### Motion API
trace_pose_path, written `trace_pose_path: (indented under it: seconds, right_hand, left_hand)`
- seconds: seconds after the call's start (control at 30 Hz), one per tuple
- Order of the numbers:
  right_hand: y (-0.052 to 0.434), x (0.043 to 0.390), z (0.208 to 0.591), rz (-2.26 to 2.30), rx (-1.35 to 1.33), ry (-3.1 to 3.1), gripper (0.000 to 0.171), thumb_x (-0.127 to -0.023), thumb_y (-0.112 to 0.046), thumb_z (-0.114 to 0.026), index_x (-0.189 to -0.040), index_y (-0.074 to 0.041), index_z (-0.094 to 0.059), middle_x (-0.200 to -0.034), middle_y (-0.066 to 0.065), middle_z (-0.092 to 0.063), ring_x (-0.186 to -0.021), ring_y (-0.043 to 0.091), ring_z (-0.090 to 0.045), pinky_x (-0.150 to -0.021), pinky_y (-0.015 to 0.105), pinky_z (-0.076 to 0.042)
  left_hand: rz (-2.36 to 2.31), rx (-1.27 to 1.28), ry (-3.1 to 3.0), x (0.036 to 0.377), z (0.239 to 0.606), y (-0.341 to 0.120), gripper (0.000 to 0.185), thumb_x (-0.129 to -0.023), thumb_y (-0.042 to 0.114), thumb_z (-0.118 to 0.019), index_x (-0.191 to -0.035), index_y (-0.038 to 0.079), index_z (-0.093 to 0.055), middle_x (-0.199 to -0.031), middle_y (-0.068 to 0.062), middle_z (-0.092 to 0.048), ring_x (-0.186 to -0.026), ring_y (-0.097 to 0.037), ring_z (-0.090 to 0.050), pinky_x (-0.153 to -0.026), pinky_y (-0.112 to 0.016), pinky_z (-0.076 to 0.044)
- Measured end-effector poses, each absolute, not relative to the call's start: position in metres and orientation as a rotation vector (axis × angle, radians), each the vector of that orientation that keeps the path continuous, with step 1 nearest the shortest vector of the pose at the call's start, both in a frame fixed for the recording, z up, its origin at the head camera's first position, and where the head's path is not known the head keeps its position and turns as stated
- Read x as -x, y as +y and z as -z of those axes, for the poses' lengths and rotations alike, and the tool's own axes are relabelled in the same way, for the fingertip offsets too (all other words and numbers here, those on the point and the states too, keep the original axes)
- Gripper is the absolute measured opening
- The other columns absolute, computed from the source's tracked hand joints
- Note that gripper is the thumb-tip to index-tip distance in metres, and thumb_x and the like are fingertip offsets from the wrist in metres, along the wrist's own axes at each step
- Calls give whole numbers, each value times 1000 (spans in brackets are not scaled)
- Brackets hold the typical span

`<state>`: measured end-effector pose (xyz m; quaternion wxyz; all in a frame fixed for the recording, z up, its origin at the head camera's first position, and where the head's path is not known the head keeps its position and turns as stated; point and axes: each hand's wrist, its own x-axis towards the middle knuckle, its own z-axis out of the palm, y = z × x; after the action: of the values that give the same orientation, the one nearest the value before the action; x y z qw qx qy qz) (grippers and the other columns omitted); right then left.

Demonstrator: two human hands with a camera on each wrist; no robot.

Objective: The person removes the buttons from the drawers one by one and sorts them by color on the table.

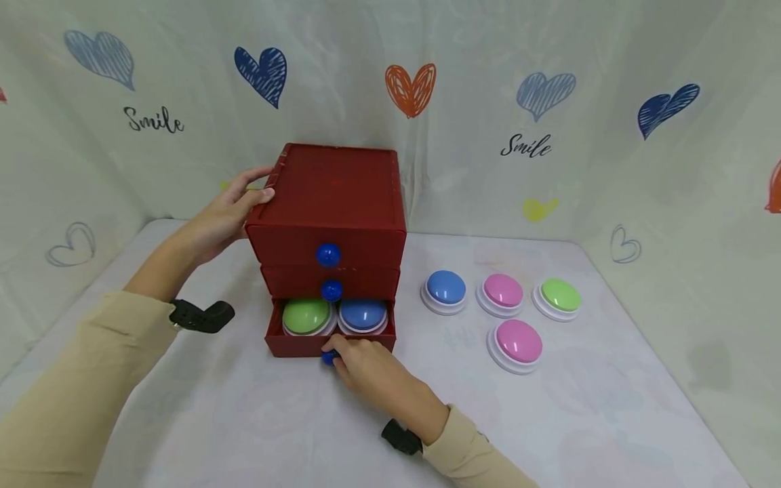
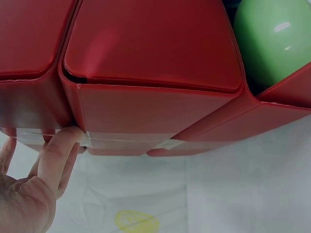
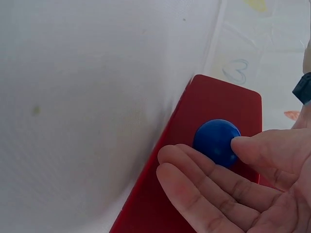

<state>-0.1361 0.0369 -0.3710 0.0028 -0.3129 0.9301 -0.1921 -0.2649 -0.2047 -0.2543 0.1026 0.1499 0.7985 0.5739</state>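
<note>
A red three-drawer cabinet (image 1: 335, 190) stands on the white table, its bottom drawer (image 1: 293, 348) pulled out. Inside that drawer sit a green dome button (image 1: 305, 316) and a blue dome button (image 1: 363, 314), side by side on white bases. My right hand (image 1: 373, 373) pinches the round blue knob (image 3: 217, 141) of this drawer between thumb and fingers. Against the cabinet's left side rests my left hand (image 1: 222, 213), thumb near the top edge and extended fingers (image 2: 59, 153) touching the side wall. The two upper drawers are closed, each with a blue knob (image 1: 328, 255).
Right of the cabinet lie a blue button (image 1: 446, 288), a pink button (image 1: 503, 291), a green button (image 1: 559, 296) and a nearer pink button (image 1: 518, 341). A pale cloth printed with hearts (image 1: 410, 91) hangs behind the table (image 1: 244, 407).
</note>
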Motion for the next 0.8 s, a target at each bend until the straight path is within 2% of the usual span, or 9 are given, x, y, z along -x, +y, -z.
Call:
trace_pose_path:
  seconds: [0.3,0.8]
  right_hand:
    - [37,129,372,546,1008,2959,21,-91,-12,-59,-111,-11,-60,-93,0,-70,-73,3,-64,-65,11,-48]
    - [36,119,370,518,1011,2910,21,-90,-14,-60,-111,-12,-58,-91,-3,-69,-70,0,-60,-69,10,-48]
  left_hand:
    - [-1689,-452,2356,265,255,-203,57,-98,44,-38,-147,32,-11,-128,1,-42,-98,-2,-56,-79,-25,-48]
    - [-1694,-450,2362,265,254,-204,58,-98,44,-38,-148,32,-11,-129,1,-42,-98,-2,-56,-80,-26,-48]
